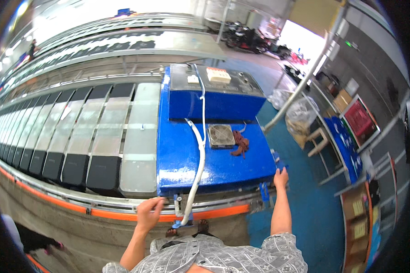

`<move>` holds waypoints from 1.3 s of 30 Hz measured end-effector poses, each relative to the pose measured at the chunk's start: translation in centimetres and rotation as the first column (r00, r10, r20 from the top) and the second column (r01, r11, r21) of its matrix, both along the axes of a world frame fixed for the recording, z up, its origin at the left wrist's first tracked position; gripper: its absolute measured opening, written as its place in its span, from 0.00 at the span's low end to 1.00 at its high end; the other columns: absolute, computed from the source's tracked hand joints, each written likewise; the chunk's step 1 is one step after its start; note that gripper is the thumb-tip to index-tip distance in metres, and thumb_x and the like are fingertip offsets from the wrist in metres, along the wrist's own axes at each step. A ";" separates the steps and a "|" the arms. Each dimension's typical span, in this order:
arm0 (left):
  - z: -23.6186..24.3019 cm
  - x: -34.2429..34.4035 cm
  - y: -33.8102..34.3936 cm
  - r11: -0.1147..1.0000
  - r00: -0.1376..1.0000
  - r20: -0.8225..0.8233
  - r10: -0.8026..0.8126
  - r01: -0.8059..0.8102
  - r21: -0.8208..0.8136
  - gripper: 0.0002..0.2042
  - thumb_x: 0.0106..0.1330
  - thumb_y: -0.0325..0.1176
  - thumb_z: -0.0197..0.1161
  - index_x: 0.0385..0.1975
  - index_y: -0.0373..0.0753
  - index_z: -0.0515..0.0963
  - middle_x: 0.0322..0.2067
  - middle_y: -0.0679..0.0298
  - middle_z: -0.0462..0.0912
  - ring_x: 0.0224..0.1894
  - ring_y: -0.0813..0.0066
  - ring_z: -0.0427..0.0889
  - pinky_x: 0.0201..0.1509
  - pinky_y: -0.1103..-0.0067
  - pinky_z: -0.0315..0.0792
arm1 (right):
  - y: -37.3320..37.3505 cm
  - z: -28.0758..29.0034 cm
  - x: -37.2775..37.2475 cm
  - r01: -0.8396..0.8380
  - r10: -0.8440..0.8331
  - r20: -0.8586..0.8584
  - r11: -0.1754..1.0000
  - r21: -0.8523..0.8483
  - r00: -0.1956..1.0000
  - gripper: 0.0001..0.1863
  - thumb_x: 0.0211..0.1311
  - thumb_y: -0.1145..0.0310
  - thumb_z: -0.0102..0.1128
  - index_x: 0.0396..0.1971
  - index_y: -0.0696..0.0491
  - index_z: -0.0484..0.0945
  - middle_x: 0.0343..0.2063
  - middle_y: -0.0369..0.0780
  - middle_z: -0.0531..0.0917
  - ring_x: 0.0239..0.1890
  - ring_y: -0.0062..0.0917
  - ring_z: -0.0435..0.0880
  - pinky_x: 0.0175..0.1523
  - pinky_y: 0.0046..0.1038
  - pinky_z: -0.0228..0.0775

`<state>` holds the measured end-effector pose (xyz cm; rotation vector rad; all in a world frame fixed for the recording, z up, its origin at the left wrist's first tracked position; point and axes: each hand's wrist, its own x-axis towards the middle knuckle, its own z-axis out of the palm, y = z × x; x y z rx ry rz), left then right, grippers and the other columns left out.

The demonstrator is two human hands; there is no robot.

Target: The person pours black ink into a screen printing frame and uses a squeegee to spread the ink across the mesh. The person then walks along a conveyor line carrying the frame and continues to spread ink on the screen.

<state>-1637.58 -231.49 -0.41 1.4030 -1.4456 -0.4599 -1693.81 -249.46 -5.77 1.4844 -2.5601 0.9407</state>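
A large blue machine housing (182, 159) sits on rails in front of me. At its near left corner my left hand (149, 213) is closed beside the metal rail (168, 210); what its curled fingers hold, if anything, is too small to make out. My right hand (280, 178) is closed on a small blue bracket (279, 159) at the housing's right edge, its grip partly hidden. A white cable (197, 177) runs down the housing between my hands. On top are a round fan grille (221, 135) and a crumpled dark red cloth (241, 143).
Left of the housing stretches a long table of pale panels (141, 118) with dark pieces (104, 172). An orange strip (214, 212) edges the rail. A slanting pole (300, 86), plastic bags (300, 113) and a rack (341, 141) stand right. Another person (25, 234) is at lower left.
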 end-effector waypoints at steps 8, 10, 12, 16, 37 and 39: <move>-6.1 -1.2 8.6 0.800 0.803 0.119 0.583 -0.594 0.087 0.14 0.67 0.40 0.65 0.35 0.33 0.85 0.24 0.53 0.84 0.23 0.65 0.80 0.30 0.72 0.75 | -5.0 -1.8 4.7 -0.111 0.108 0.057 0.993 0.039 0.992 0.20 0.65 0.59 0.55 0.35 0.65 0.79 0.34 0.58 0.81 0.40 0.55 0.80 0.49 0.49 0.72; -6.1 -2.1 8.5 0.825 0.842 0.020 0.540 -0.533 0.189 0.11 0.65 0.37 0.67 0.33 0.34 0.85 0.25 0.52 0.84 0.24 0.64 0.81 0.31 0.72 0.76 | -5.2 -1.7 5.4 -0.009 0.006 0.067 0.999 0.039 0.998 0.22 0.65 0.57 0.56 0.42 0.66 0.77 0.41 0.57 0.80 0.46 0.53 0.78 0.53 0.48 0.71; -3.8 -3.9 7.7 0.888 0.878 0.141 0.457 -0.459 -0.017 0.09 0.64 0.35 0.68 0.32 0.34 0.85 0.24 0.52 0.83 0.22 0.65 0.80 0.30 0.73 0.76 | -3.8 -2.5 5.1 0.085 -0.085 0.047 0.996 -0.001 0.995 0.24 0.66 0.57 0.56 0.46 0.66 0.73 0.46 0.56 0.77 0.51 0.51 0.76 0.55 0.47 0.70; -3.4 -4.5 7.9 0.932 0.902 0.245 0.356 -0.362 -0.023 0.09 0.62 0.36 0.70 0.31 0.35 0.85 0.20 0.55 0.82 0.18 0.68 0.78 0.26 0.73 0.74 | -2.8 -0.2 5.0 0.068 -0.077 0.162 0.996 0.058 0.984 0.24 0.68 0.56 0.53 0.49 0.64 0.71 0.50 0.57 0.73 0.55 0.52 0.72 0.60 0.48 0.65; -6.3 -18.8 23.3 0.810 0.918 0.246 0.310 -0.391 0.436 0.07 0.59 0.35 0.66 0.30 0.40 0.85 0.26 0.56 0.84 0.27 0.61 0.85 0.32 0.70 0.76 | -1.3 1.4 1.9 -0.201 0.196 0.049 0.968 0.152 0.979 0.27 0.65 0.56 0.58 0.48 0.68 0.69 0.46 0.59 0.75 0.49 0.52 0.76 0.55 0.47 0.71; -7.4 -19.8 24.8 0.772 0.900 0.268 0.343 -0.433 0.465 0.07 0.59 0.37 0.67 0.30 0.41 0.85 0.26 0.57 0.84 0.28 0.58 0.84 0.33 0.68 0.76 | -1.7 1.5 0.3 -0.289 0.285 0.049 0.931 0.224 0.957 0.31 0.63 0.52 0.59 0.49 0.69 0.68 0.46 0.61 0.75 0.50 0.55 0.77 0.57 0.47 0.71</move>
